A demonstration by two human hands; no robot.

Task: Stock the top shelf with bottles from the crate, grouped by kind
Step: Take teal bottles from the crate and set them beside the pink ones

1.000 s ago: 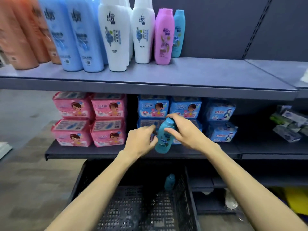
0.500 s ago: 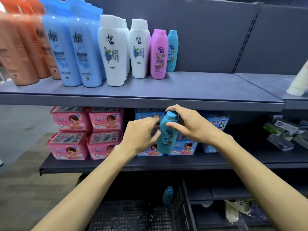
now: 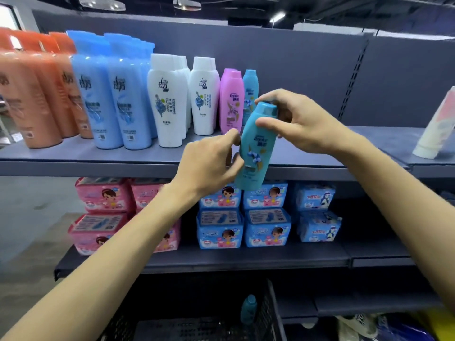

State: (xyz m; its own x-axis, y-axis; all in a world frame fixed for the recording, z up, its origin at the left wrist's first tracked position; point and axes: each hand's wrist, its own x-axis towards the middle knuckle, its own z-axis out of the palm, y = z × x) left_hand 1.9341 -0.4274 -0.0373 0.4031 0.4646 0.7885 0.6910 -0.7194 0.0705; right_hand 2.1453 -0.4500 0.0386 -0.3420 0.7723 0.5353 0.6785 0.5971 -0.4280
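Observation:
I hold a teal bottle [image 3: 257,146] in both hands, tilted, in front of the top shelf [image 3: 147,166]. My right hand [image 3: 302,124] grips it near the cap. My left hand [image 3: 209,166] pinches its lower side. On the shelf stand orange bottles [image 3: 32,94], blue bottles [image 3: 110,94], white bottles [image 3: 170,104], a pink bottle [image 3: 231,102] and one teal bottle [image 3: 250,87] behind it. Another teal bottle [image 3: 249,308] stands in the black crate [image 3: 197,328] at the bottom.
Pink packs [image 3: 103,195] and blue packs [image 3: 266,225] fill the middle shelf [image 3: 221,260]. A white tube [image 3: 435,129] leans on the neighbouring shelf at the right. Bare shelf surface lies to the right of the teal bottle.
Both hands have lifted the teal bottle from in front of the middle shelf up to the level of the top shelf. The view has tilted upward.

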